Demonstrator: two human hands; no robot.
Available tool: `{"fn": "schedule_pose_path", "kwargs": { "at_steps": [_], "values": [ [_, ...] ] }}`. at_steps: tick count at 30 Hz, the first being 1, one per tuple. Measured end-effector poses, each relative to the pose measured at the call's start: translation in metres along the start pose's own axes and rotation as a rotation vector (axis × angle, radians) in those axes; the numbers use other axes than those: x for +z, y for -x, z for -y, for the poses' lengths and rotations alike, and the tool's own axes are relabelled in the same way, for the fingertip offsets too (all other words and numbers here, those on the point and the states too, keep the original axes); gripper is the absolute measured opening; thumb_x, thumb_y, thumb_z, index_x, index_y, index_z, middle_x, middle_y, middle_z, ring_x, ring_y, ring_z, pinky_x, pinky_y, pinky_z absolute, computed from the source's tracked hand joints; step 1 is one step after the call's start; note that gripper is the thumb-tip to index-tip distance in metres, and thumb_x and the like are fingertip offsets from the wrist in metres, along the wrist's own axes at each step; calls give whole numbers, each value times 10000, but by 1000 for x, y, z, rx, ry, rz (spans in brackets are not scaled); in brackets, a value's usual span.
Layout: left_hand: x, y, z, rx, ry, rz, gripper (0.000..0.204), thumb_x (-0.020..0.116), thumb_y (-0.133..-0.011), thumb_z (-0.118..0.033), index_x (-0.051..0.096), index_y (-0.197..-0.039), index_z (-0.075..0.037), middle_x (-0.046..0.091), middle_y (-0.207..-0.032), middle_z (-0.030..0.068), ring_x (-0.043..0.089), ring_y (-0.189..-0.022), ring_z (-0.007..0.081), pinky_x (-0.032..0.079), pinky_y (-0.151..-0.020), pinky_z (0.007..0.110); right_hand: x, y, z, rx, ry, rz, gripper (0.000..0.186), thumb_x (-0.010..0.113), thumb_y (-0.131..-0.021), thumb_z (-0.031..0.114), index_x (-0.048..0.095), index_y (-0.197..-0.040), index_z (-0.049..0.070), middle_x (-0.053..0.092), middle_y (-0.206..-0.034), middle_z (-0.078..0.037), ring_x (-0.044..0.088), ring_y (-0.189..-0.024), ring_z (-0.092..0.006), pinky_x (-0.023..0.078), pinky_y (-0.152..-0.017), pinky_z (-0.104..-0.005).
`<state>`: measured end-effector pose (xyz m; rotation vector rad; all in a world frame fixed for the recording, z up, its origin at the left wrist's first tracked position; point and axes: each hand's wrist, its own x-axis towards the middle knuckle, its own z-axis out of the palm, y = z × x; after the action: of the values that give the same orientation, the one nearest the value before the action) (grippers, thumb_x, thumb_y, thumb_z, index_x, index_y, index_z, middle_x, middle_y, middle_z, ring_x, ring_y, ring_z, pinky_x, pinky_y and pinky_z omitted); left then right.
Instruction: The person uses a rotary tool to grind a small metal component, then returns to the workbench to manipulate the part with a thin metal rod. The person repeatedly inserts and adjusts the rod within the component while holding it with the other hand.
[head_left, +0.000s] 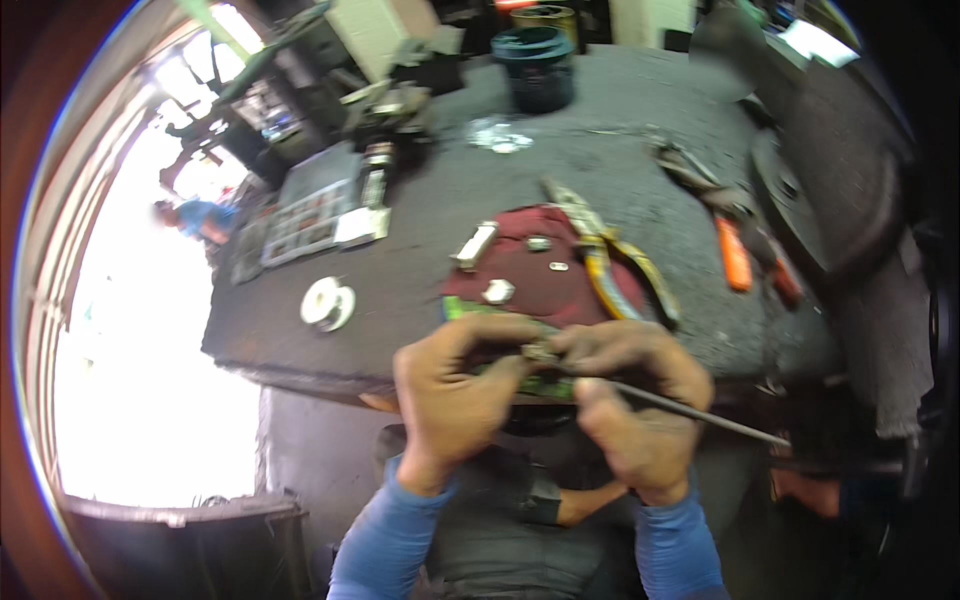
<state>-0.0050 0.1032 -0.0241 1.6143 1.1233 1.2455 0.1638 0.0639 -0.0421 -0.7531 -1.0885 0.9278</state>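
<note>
Above the near edge of the workbench, my left hand (pixel 440 395) pinches a small metal part (pixel 541 353) between thumb and fingers. My right hand (pixel 645 405) is closed on a thin grey rod (pixel 705 414), whose far end sticks out to the right. The rod's other end meets the small part, though the fingers hide the exact contact. Just beyond my hands lies a dark red cloth (pixel 520 285). On it are a whitish metal block (pixel 476 245), a small round metal piece (pixel 538 243) and a pale nut-like piece (pixel 497 291). Yellow-handled pliers (pixel 603 262) rest across the cloth's right side.
A white spool (pixel 328 303) stands left on the workbench (pixel 410 290), near a compartment box (pixel 305 222). Farther back are a dark bucket (pixel 533 70) and crumpled foil (pixel 499 135). An orange-handled tool (pixel 733 254) lies right, beside a large dark machine (pixel 840 160). Another person (pixel 198 218) is outside left.
</note>
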Motion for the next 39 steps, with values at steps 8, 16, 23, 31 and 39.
{"fn": "schedule_pose_path", "kwargs": {
  "at_steps": [8, 16, 23, 31, 39],
  "values": [
    [-2, 2, -1, 312, 44, -50, 172, 717, -751, 63, 702, -914, 12, 718, -839, 171, 730, -778, 323, 560, -689, 379, -4, 3, 8, -77, 127, 189, 130, 567, -963, 72, 582, -1046, -27, 619, -1110, -183, 606, -1124, -290, 463, -1043, -428],
    [2, 0, 17, 380, 74, -87, 195, 748, -762, 55, 716, -948, 7, 727, -891, 160, 735, -826, 324, 566, -705, 369, -22, 5, -13, 50, 67, 92, 189, 583, -979, 97, 561, -1104, -42, 611, -1170, -196, 596, -1140, -283, 452, -1068, -434],
    [-1, 0, 15, 375, 5, -55, 208, 787, -794, 21, 743, -994, -14, 751, -929, 133, 748, -844, 302, 579, -724, 363, -4, 4, -1, -49, 171, 85, 158, 616, -967, 119, 582, -1050, -11, 603, -1096, -151, 601, -1098, -274, 470, -1024, -410],
    [-1, 2, 12, 323, -20, -37, 219, 782, -818, 38, 760, -1030, -11, 776, -963, 123, 773, -882, 253, 602, -762, 323, 7, 3, 2, -59, 179, 38, 169, 675, -933, 101, 594, -1041, -1, 624, -1048, -144, 625, -1072, -263, 498, -1001, -412],
    [-1, 3, 5, 233, -8, -28, 220, 751, -838, 63, 762, -1052, 12, 784, -970, 134, 779, -899, 207, 614, -783, 300, 9, 2, 4, -82, 106, 49, 120, 671, -859, 26, 632, -960, -27, 672, -1010, -147, 686, -1040, -273, 540, -957, -407]
  ]
}}
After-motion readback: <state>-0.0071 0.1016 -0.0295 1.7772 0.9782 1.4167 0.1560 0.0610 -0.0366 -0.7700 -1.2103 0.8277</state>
